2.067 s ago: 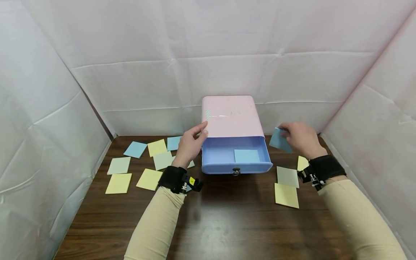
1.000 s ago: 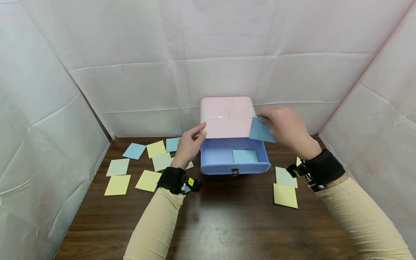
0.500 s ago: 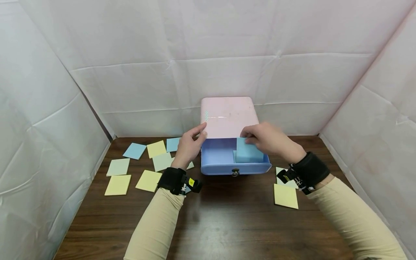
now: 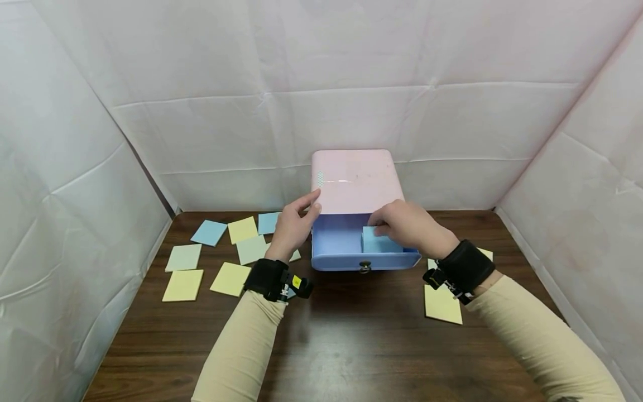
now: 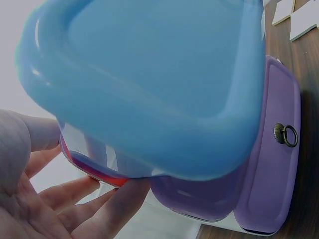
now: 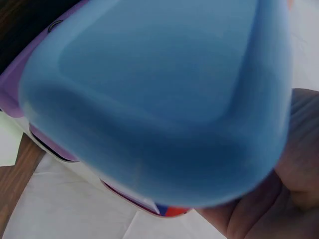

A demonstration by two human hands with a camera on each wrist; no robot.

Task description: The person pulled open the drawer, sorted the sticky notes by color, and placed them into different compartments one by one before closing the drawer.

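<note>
My right hand [image 4: 407, 226] is down in the open blue drawer [image 4: 335, 241], fingers curled on a blue note [image 4: 378, 243] lying flat directly beneath them, at the drawer's right side. My left hand [image 4: 293, 223] rests open against the pink box [image 4: 355, 180], just left of the drawer. More notes [image 4: 230, 278] lie on the desk [image 4: 351, 346] beyond it.

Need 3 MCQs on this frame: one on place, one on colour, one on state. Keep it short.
1. Where is the right hand?
A. over the open drawer
B. on the table's left
C. on the wall

2. What colour is the box top?
A. green
B. pink
C. black

3. What state is the drawer in?
A. shut
B. removed
C. pulled open

Answers: 1 A, its fingers hold a blue note inside the drawer. 2 B, the casing is pink. 3 C, the drawer's inside shows, with its front and ring pull set forward.
</note>
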